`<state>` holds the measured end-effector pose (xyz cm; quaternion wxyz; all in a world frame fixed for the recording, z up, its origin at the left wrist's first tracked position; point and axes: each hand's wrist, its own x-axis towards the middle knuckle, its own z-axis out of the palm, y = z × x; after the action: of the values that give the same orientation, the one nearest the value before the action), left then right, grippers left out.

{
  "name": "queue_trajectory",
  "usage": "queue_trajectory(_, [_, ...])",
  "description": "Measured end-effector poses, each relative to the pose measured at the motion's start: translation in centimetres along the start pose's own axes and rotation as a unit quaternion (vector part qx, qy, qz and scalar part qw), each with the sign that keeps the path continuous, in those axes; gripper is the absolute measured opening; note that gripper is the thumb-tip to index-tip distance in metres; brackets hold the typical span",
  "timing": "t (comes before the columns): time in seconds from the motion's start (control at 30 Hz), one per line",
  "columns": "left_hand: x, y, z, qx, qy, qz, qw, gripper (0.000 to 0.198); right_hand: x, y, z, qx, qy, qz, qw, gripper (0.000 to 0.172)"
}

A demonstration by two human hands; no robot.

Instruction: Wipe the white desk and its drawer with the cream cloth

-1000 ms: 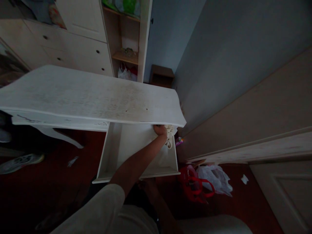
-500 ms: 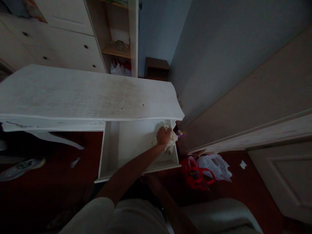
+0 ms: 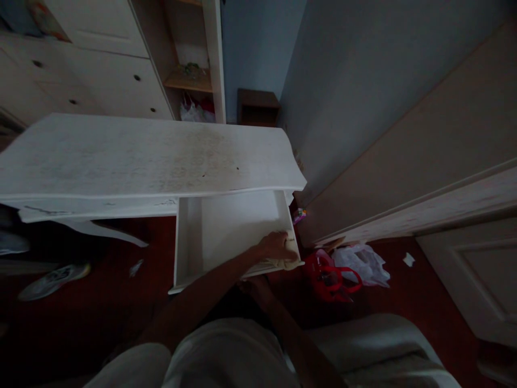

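My left hand (image 3: 277, 247) reaches across my body into the open drawer (image 3: 184, 242) of a white table (image 3: 258, 156). Its fingers are closed on a crumpled cream cloth (image 3: 287, 264), which lies against the drawer's front right corner. No other thing shows on the pale drawer bottom. Just below the drawer's front edge is my right hand (image 3: 258, 289), its fingers curled close to the front panel. Dim light hides what these fingers hold. Grey-brown smudges and two small dark spots mark the tabletop.
A red bag (image 3: 326, 277) and a white plastic bag (image 3: 365, 264) lie on the dark red floor, right of the drawer. A wall (image 3: 388, 108) runs close along the table's right end. A shoe (image 3: 54, 281) lies at left; a white cabinet (image 3: 100, 70) stands behind.
My left hand has moved with the cloth toward me and slightly right, from the drawer's right side to its front right corner. My right hand stays by the drawer front.
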<state>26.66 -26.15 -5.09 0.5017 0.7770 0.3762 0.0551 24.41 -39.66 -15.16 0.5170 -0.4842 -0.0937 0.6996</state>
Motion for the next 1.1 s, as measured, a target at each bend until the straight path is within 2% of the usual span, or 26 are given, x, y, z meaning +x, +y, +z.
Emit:
queue_trajectory(0.1, [-0.8,-0.3,-1.2,0.078,-0.073,0.074,0.992,0.052,0.0,0.0,-0.1,-0.013,0.008,-0.001,1.000,0.026])
queue_trajectory(0.27, [-3.4,-1.4,-3.3,0.179,-0.103,0.135,0.969,0.048,-0.2,0.2,-0.5,-0.008,0.013,-0.002,1.000,0.030])
queue_trajectory(0.33, [-5.4,-2.0,-4.3,0.214,-0.104,0.120,0.964,0.051,0.0,0.5,-0.7,0.000,0.026,0.001,1.000,0.033])
queue_trajectory(0.43, [-9.5,-2.8,-5.9,0.269,-0.081,0.048,0.959,0.053,0.4,0.8,-1.0,-0.004,0.037,0.007,0.999,0.037])
queue_trajectory(0.53, [-14.1,-3.9,-7.4,0.333,-0.002,-0.007,0.943,0.045,0.5,0.7,-1.2,-0.020,0.017,0.010,1.000,0.037])
queue_trajectory(0.63, [-18.2,-6.1,-9.0,0.330,0.070,-0.006,0.941,0.049,0.3,0.5,-1.4,-0.029,-0.001,0.006,1.000,0.036])
queue_trajectory(0.7, [-20.1,-8.3,-9.9,0.312,0.145,-0.005,0.939,0.051,0.3,0.4,-1.6,-0.027,-0.005,0.009,1.000,0.036])
queue_trajectory(0.77, [-21.0,-10.4,-10.7,0.289,0.244,0.006,0.925,0.045,0.3,0.4,-1.7,-0.024,-0.004,0.015,1.000,0.036])
queue_trajectory(0.83, [-20.7,-12.2,-11.3,0.258,0.346,0.031,0.902,0.041,0.4,0.5,-1.9,-0.023,-0.001,0.022,0.999,0.037])
queue_trajectory(0.9, [-19.3,-13.4,-12.3,0.234,0.421,0.056,0.874,0.041,0.5,0.6,-2.0,-0.027,0.003,0.027,0.999,0.039])
queue_trajectory(1.03, [-14.7,-14.4,-15.8,0.181,0.535,0.066,0.823,0.044,0.4,0.5,-2.1,-0.047,0.013,0.028,0.998,0.043])
queue_trajectory(1.1, [-12.7,-14.7,-17.8,0.136,0.565,0.065,0.811,0.045,0.2,0.4,-2.1,-0.057,0.015,0.028,0.998,0.042])
